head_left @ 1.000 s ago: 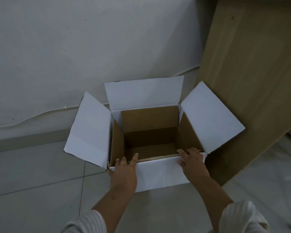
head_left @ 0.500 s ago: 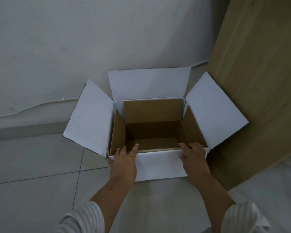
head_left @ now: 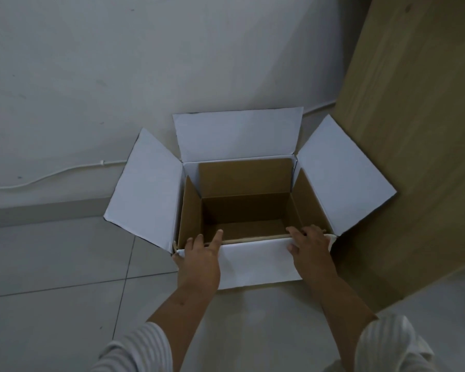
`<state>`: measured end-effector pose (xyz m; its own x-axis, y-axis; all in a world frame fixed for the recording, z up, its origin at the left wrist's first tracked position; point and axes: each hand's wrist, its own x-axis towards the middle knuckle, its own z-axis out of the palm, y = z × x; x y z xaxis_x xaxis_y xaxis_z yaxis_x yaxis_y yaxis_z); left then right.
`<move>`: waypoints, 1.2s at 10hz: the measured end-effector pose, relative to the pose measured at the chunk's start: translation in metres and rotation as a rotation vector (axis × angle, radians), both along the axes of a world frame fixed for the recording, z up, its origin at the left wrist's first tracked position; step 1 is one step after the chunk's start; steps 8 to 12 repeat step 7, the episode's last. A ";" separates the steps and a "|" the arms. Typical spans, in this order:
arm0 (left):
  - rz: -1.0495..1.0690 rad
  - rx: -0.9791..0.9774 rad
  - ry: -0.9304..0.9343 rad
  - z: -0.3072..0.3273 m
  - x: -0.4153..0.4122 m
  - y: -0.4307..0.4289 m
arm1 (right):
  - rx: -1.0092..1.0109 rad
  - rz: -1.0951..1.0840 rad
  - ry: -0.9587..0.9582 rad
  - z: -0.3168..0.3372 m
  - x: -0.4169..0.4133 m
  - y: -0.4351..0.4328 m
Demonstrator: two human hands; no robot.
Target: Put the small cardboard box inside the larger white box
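Observation:
The larger white box (head_left: 145,183) stands on the floor against the wall, its four white flaps spread outward. The small brown cardboard box (head_left: 244,178) sits inside it with its top open, its brown flaps upright along the left, back and right, and nothing visible inside. My left hand (head_left: 199,260) lies on the left end of the near white flap (head_left: 255,261), fingertips reaching over the brown rim. My right hand (head_left: 310,247) grips the near right corner the same way.
A tall wooden panel (head_left: 414,130) stands right of the box, touching its right flap. A thin white cable (head_left: 51,175) runs along the wall base. The floor is pale tile (head_left: 51,264).
The view has shifted a little, so the box sits higher in frame. Both hands stay on the box's near edge, and the boxes have not visibly moved.

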<state>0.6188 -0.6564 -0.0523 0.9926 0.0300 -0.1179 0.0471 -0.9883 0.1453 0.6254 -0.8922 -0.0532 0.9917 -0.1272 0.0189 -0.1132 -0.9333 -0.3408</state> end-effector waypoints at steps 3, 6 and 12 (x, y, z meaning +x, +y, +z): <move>0.005 -0.015 0.025 0.002 -0.006 -0.001 | -0.088 0.049 0.040 0.001 -0.005 -0.002; 0.055 -0.092 0.050 0.033 -0.037 0.001 | -0.205 0.060 0.181 0.039 -0.033 0.027; -0.011 -0.125 0.071 0.058 -0.053 0.018 | -0.196 0.122 0.151 0.070 -0.038 0.055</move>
